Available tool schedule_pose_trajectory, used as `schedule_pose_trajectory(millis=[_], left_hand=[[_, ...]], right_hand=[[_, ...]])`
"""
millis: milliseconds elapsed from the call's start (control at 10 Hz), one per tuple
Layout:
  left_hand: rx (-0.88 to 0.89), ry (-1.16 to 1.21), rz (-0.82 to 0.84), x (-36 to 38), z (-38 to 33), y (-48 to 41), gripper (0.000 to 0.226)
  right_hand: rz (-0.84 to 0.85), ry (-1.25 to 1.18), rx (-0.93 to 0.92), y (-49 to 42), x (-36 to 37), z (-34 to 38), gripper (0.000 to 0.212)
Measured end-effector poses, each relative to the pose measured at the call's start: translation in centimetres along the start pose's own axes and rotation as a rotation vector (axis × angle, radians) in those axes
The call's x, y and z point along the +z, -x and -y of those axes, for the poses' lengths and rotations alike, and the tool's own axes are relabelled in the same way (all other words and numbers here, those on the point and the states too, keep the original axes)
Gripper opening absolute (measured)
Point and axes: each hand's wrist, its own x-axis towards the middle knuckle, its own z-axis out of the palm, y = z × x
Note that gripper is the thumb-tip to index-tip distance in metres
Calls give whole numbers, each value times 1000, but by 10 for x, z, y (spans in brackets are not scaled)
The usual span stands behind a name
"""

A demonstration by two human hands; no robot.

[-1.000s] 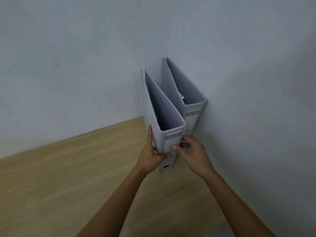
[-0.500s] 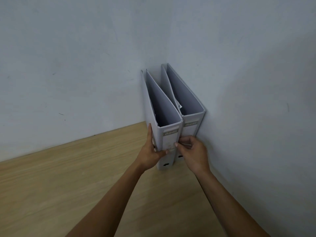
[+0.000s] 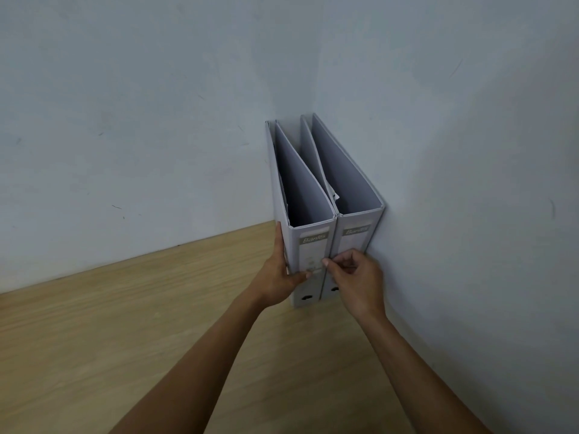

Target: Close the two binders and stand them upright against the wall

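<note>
Two grey lever-arch binders stand upright side by side in the corner where the walls meet, spines facing me. The right binder (image 3: 354,239) rests against the right wall. The left binder (image 3: 311,245) touches it. My left hand (image 3: 282,277) grips the left binder, fingers along its left cover and thumb on the spine. My right hand (image 3: 357,280) has curled fingers, its thumb and fingertips at the seam between the two spines; its own bulk hides the lower spine of the right binder.
A light wooden tabletop (image 3: 125,324) stretches left and toward me. Pale blue-grey walls (image 3: 156,120) meet behind the binders, and the right wall (image 3: 470,214) runs close along my right forearm.
The left binder has moved back and right until its spine lines up against the right binder. Both hands travelled with it toward the corner.
</note>
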Motion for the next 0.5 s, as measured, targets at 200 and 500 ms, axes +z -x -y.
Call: schedule_pose_trajectory(millis=[200,500], left_hand=[[-30,-70,-36,7,4,7,110],[-79,-38,-96,-33,32,69,89]], right_hand=[[-4,18,-3,3,2,4,16],[38,37,51,32,13,10,15]])
